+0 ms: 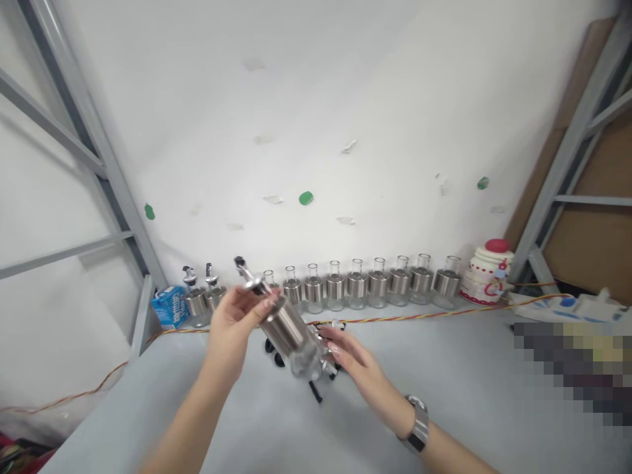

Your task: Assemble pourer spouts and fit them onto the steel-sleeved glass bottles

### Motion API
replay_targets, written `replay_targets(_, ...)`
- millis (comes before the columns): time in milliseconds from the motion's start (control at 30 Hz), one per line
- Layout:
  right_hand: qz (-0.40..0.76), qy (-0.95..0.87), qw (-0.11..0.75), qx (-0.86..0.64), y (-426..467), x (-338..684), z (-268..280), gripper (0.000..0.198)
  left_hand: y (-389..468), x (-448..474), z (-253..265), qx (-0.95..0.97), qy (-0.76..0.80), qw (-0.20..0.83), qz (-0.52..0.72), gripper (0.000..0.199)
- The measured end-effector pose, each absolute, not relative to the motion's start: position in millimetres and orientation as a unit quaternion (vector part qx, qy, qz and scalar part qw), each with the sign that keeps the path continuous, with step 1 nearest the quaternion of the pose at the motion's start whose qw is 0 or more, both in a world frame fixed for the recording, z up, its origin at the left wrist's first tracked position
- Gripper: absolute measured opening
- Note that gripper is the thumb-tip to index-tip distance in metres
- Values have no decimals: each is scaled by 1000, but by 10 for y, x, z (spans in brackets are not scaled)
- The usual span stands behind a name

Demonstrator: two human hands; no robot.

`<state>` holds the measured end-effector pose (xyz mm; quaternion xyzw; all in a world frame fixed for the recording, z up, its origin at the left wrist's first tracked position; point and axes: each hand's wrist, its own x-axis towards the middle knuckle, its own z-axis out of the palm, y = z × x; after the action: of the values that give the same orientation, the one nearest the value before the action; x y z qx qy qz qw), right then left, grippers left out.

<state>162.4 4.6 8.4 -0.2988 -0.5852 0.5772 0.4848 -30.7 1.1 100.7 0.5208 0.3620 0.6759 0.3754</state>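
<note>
Tilted in the air, an oil dispenser bottle (285, 325) of glass and steel leans with its pour spout up to the left. Fingers and thumb of my left hand (234, 322) are closed around its neck. Beside the bottle's glass base is my right hand (356, 361), fingers stretched and apart; whether they touch the glass I cannot tell. Beneath them lies a small pile of loose pour spouts (332, 370), partly hidden by the bottle and my right hand. Small black caps (274, 353) rest on the grey table (395, 421).
Along the wall runs a row of similar bottles without spouts (357, 286). At its left stand two bottles with spouts (196, 299) and a blue box (170, 307). A white and red jar (486, 273) is at the right. A twisted wire (395, 319) crosses the table.
</note>
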Motion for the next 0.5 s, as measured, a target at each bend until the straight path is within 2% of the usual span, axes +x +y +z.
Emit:
replay_targets(133,717,-572,374,-137,-69,1602,108,55,-111,-50,844,547,329,532,556,26)
replay_targets(267,788,-514,314,-132,-138,1583,45,45,-90,81,658,528,314,619,489,27)
replay_targets(367,828,-466,270,-152,-141,1575,-34,42,-57,40,587,454,266,686,503,31)
replay_targets(500,848,-430,261,-169,-183,1540,-87,42,-22,-82,528,386,202,720,541,27)
